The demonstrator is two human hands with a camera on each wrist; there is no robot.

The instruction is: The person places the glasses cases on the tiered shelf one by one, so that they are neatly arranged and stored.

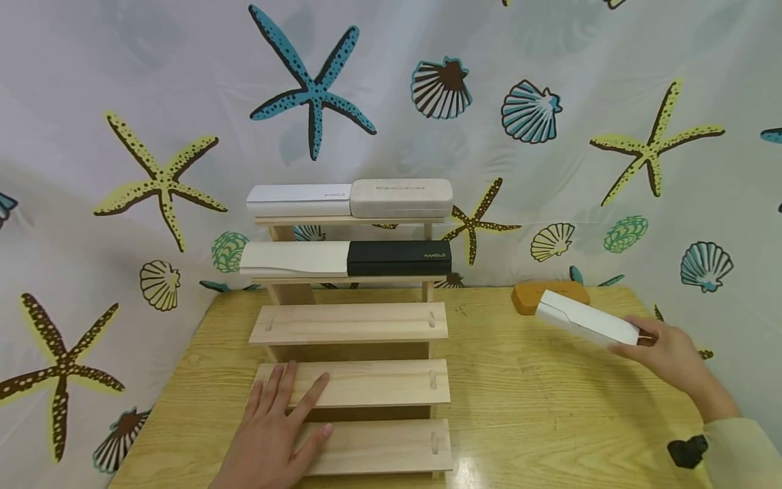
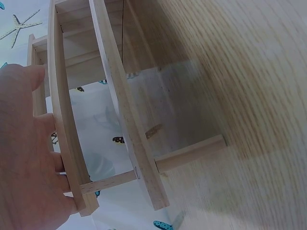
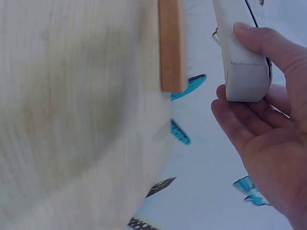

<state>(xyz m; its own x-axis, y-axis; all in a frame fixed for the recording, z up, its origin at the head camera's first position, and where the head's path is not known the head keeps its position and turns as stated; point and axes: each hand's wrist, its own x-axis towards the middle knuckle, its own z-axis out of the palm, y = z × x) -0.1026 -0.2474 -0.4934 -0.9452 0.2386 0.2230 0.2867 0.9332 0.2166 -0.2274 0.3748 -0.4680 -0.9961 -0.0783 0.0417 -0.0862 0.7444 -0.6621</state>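
My right hand point(image 1: 668, 353) grips one end of a white glasses case point(image 1: 586, 319), held above the right side of the table; the right wrist view shows the thumb on one face of the case point(image 3: 247, 79) and fingers beneath. An orange-brown case point(image 1: 528, 299) lies on the table behind it. My left hand point(image 1: 271, 424) rests with spread fingers on the lower steps of a wooden tiered rack point(image 1: 348, 322). On its top tier sit a white case point(image 1: 299, 200) and a cream case point(image 1: 400, 198). The tier below carries another white case point(image 1: 293, 258) and a black case point(image 1: 400, 259).
A wooden table point(image 1: 507, 414) supports the rack. Behind and beside it hangs a pale curtain point(image 1: 391, 41) printed with starfish and shells. A small black object point(image 1: 687, 451) shows near my right sleeve point(image 1: 742, 451).
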